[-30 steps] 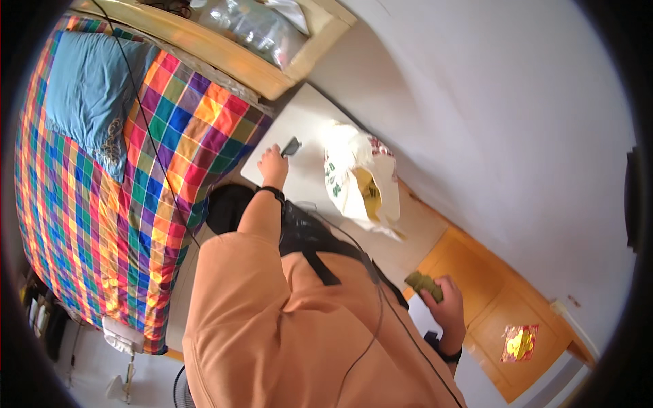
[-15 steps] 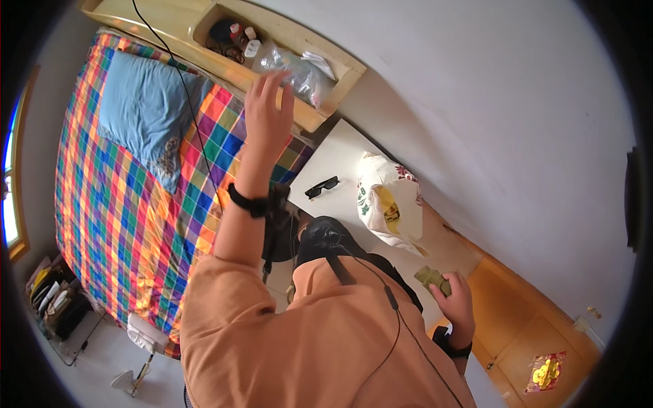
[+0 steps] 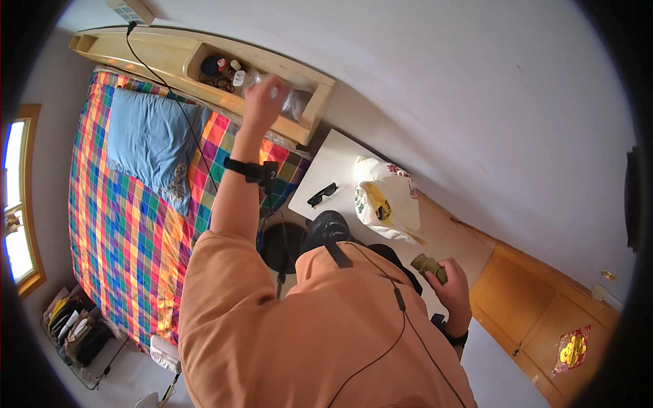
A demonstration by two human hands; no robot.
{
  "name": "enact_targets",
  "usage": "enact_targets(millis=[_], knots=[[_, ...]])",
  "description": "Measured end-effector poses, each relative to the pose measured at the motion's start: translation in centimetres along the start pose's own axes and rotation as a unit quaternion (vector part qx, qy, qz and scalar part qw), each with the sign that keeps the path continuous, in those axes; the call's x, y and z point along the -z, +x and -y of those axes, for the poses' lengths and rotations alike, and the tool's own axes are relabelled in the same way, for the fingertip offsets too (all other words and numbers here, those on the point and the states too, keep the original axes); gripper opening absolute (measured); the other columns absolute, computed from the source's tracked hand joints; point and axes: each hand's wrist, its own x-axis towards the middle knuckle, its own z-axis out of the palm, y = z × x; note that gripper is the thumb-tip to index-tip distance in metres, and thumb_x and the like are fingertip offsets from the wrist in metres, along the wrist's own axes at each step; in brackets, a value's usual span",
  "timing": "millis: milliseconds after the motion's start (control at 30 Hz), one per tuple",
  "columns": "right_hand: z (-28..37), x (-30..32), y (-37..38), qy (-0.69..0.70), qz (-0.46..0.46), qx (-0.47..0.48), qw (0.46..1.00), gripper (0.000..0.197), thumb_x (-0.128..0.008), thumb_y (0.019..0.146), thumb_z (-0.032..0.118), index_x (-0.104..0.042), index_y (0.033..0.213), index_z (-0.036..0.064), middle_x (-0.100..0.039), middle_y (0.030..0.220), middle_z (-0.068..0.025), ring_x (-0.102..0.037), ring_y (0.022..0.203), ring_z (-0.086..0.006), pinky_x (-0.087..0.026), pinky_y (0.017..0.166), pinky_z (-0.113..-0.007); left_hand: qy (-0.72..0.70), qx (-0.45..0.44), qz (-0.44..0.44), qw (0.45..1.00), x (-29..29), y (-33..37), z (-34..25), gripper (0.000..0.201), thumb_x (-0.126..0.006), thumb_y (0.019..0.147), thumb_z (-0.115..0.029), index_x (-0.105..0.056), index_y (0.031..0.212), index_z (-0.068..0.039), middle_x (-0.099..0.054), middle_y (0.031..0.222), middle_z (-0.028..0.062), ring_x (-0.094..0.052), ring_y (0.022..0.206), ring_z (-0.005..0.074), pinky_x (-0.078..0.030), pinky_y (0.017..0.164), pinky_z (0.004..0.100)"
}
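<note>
My left hand [image 3: 264,103] reaches over the open compartment of the bed's headboard, its fingers curled closed at a crinkled clear plastic bag [image 3: 296,104]. The hand covers part of this bag, so the exact grip is hard to see. Low on the right, my right hand [image 3: 451,284] is wrapped round a small olive-green bundle [image 3: 428,268] that looks like rolled cloth. Between the two arms, black sunglasses [image 3: 322,195] lie on a white tabletop [image 3: 326,158]. Beside them stands a white plastic bag [image 3: 401,204] with coloured prints and something yellow inside.
A cream headboard [image 3: 153,62] holds cables and small items in its compartment. To the left spreads a bed with a checked cover [image 3: 92,204] and a blue pillow [image 3: 146,139]. A black cord [image 3: 178,95] hangs across it. At the right are an orange wooden cabinet [image 3: 513,292] and the wall.
My left hand went from spread fingers to closed ones at the clear plastic bag. The view has shifted slightly. My right hand still holds the olive-green bundle.
</note>
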Motion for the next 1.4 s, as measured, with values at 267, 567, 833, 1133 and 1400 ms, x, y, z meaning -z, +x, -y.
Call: enact_targets(millis=[267,567,833,1133,1400], knots=[[-1.4,0.1,-0.2,0.012,0.003,-0.019,1.0,0.03,-0.075,0.077,0.018,-0.056,0.093,0.0008,-0.058,0.087,-0.016,-0.056,0.081,-0.0378,-0.046,0.069,-0.042,0.043,0.176,-0.035,0.983,2.8,-0.6,2.1,0.024,-0.066,0.083,-0.021,-0.065,0.102,-0.005,-0.064,0.095,0.0182,-0.061,0.088,0.0313,-0.048,0.081,0.0363],[-1.6,-0.2,-0.5,0.025,-0.006,-0.015,1.0,0.031,-0.075,0.076,0.016,-0.055,0.093,0.0001,-0.057,0.086,-0.0167,-0.056,0.079,-0.0372,-0.045,0.068,-0.041,0.18,0.302,-0.034,0.936,-2.5,-0.7,-0.4,0.036,-0.059,0.082,-0.027,-0.055,0.116,-0.016,-0.061,0.114,0.0182,-0.044,0.118,0.0413,-0.031,0.092,0.0623],[-2.3,-0.8,-1.4,0.025,-0.018,-0.022,0.999,0.031,-0.075,0.078,0.017,-0.056,0.094,0.0007,-0.057,0.087,-0.0162,-0.056,0.08,-0.0376,-0.045,0.069,-0.042,-0.038,0.255,-0.1,0.961,-0.6,1.2,-2.4,0.073,-0.071,0.07,-0.023,-0.042,0.134,-0.002,-0.061,0.111,0.0231,-0.052,0.105,0.0414,-0.044,0.091,0.0463],[-1.9,-0.7,-1.0,0.031,-0.01,-0.013,0.999,0.03,-0.075,0.077,0.017,-0.056,0.094,0.0007,-0.057,0.086,-0.0165,-0.056,0.079,-0.038,-0.045,0.068,-0.042,-0.187,0.399,-0.094,0.893,-1.9,1.4,-3.3,0.075,-0.08,0.068,-0.005,-0.043,0.133,-0.01,-0.056,0.111,0.014,-0.058,0.098,0.0264,-0.052,0.083,0.0372],[-2.2,-0.6,-1.5,0.023,-0.015,-0.024,0.999,0.03,-0.074,0.078,0.019,-0.056,0.094,0.0006,-0.058,0.087,-0.0165,-0.056,0.08,-0.0383,-0.045,0.069,-0.042,-0.508,0.324,-0.184,0.776,2.5,-0.3,-2.7,0.064,-0.071,0.073,0.008,-0.04,0.125,-0.014,-0.058,0.107,0.0142,-0.063,0.092,0.0293,-0.057,0.066,0.0387]])
